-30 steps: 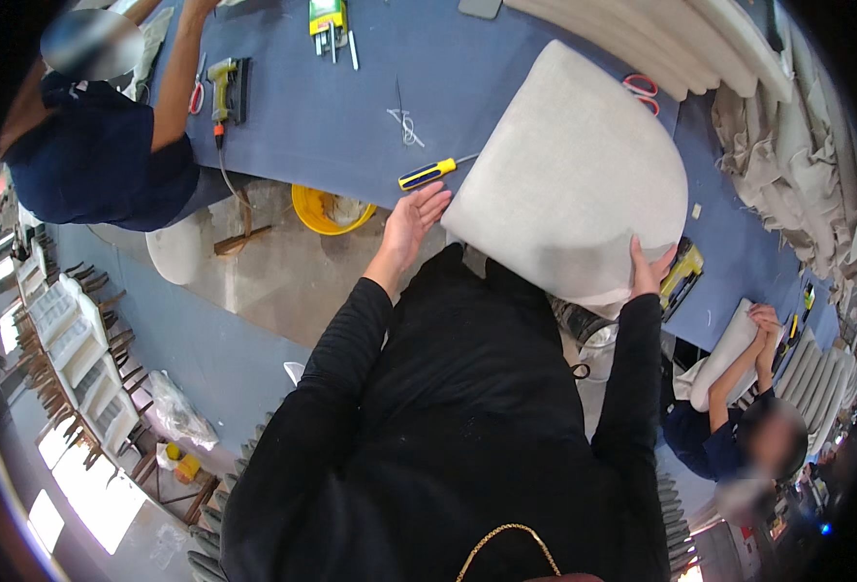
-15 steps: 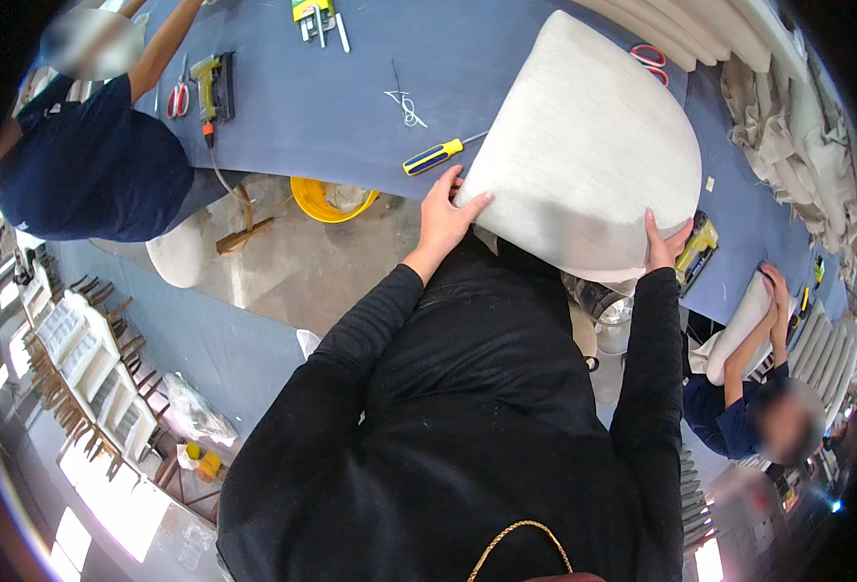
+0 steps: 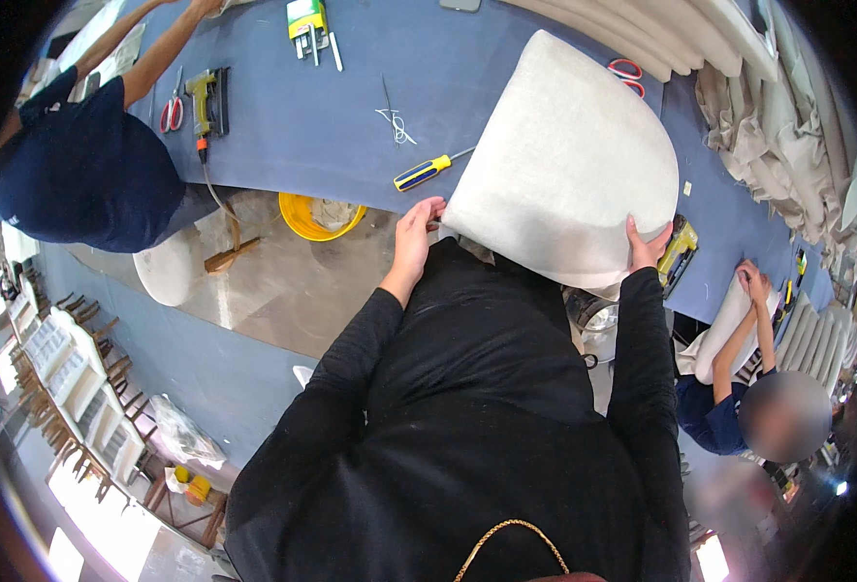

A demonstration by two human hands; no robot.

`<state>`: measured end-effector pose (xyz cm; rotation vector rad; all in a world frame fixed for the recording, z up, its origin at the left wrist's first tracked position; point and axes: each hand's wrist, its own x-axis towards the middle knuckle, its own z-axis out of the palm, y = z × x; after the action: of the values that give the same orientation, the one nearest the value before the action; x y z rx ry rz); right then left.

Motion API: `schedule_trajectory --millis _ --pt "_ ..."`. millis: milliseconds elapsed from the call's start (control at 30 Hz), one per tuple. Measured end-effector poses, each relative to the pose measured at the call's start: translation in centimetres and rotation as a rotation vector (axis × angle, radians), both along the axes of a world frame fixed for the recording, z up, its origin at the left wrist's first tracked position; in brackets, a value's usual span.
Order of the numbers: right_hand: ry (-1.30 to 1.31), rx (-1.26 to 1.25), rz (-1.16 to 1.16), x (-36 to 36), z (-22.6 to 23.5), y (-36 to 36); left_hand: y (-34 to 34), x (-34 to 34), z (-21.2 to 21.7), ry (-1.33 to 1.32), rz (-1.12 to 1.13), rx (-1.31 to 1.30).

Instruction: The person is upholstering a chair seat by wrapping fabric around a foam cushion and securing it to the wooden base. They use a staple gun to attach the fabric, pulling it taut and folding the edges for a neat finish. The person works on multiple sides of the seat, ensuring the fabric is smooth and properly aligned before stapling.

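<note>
Both your arms reach up the middle of the frame.
Your left hand (image 3: 415, 236) and right hand (image 3: 645, 245) sit level, black sleeves to the wrists, fingers curled in a grip.

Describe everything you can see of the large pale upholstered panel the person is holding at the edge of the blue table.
The upholstered panel is large, off-white and covered in smooth, fabric-like material. One end is rounded; the far end narrows to a blunter corner. It lies tilted across the blue table, its near edge overhanging toward the person. The left hand grips its near left corner and the right hand holds its rounded right edge. A yellow-handled screwdriver lies just beside its left edge.
</note>
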<state>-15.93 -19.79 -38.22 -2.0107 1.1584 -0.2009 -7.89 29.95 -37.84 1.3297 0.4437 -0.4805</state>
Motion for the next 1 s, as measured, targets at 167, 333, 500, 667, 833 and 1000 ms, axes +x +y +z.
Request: schedule_trajectory --millis 167,333,500,667,833,1000 --pt "0.389 -0.340 0.004 3.3 2.2 1.4 0.2 -2.0 2.0 -0.111 -0.161 0.342" --pt "0.445 -0.256 0.445 8.8 4.7 10.3 -1.3 -2.5 3.4 -0.134 -0.165 0.525" --pt "0.573 -0.189 0.529 9.8 5.1 11.1 -1.2 -3.2 2.5 -0.150 -0.149 0.425" --pt "0.589 -0.204 0.561 9.5 4.3 11.0 -2.0 -3.1 3.6 0.009 -0.092 0.372" --pt "0.604 -0.187 0.564 9.7 4.6 10.9 -3.5 -4.6 3.4 -0.030 -0.039 0.409" --pt "0.546 -0.203 0.548 9.2 4.8 10.7 -1.6 -4.6 2.9 0.152 -0.068 0.368"
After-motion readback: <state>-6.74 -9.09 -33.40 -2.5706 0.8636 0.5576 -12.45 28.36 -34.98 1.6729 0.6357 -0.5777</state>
